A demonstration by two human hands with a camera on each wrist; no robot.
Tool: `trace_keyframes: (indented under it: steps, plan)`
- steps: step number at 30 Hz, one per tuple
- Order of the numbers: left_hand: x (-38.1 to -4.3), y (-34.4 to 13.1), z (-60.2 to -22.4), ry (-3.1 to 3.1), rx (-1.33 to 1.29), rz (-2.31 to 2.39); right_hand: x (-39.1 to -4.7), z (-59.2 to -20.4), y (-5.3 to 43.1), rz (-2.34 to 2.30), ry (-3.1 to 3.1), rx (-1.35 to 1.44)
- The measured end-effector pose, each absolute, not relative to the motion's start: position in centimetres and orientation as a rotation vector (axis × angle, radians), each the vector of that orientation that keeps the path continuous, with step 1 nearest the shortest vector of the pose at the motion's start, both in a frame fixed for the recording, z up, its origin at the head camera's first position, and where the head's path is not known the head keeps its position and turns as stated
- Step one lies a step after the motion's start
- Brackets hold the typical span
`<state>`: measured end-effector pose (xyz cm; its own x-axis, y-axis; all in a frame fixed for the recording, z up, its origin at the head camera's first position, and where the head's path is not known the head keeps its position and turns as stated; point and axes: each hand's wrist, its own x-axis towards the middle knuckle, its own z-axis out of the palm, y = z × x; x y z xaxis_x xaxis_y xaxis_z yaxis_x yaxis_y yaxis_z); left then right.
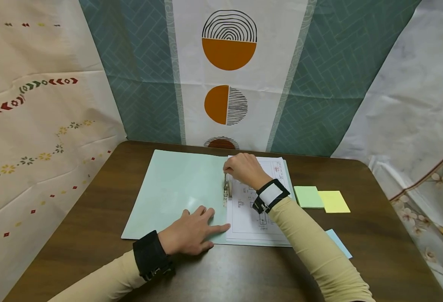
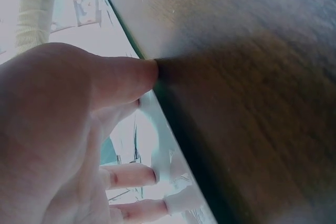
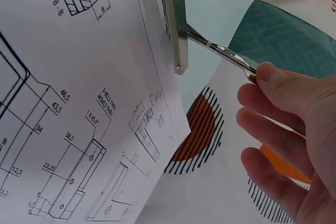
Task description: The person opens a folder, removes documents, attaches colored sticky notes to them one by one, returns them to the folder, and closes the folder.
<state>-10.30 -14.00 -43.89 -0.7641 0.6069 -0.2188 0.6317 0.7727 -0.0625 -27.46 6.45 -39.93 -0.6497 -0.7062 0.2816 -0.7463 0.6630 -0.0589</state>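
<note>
A pale green folder (image 1: 176,184) lies spread flat on the table, with printed drawing sheets (image 1: 244,226) on its right side. At the fold sits a metal clip (image 1: 226,195), along the left edge of the sheets. My right hand (image 1: 245,171) is at the clip's far end; in the right wrist view its thumb and index finger pinch the clip's metal lever (image 3: 226,53), which stands up from the clip bar (image 3: 178,30). My left hand (image 1: 191,232) rests fingers spread on the folder's near edge, index fingertip by the sheets. The left wrist view shows its thumb (image 2: 123,77) at that edge.
Right of the folder lie a green sticky-note pad (image 1: 309,197) and a yellow one (image 1: 334,201). A blue note pad (image 1: 339,244) is partly hidden by my right sleeve. Patterned cloths hang behind and beside the brown table (image 1: 93,218).
</note>
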Motion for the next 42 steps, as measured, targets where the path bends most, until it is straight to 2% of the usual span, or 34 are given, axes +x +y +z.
trace_keyframes:
  steps: [19, 36, 42]
  plan:
    - [-10.3, -13.9, -43.8, 2.781, 0.985, -0.188, -29.0, -43.0, 6.6, 0.276, -2.963, 0.981]
    - [-10.5, -14.3, -44.2, 2.794, 1.014, -0.166, -28.8, -43.4, 6.7, 0.336, -2.958, 1.01]
    - [-10.8, -14.2, -44.3, 2.786, 1.002, -0.141, -31.9, -47.4, 7.9, 0.286, -2.846, 1.017]
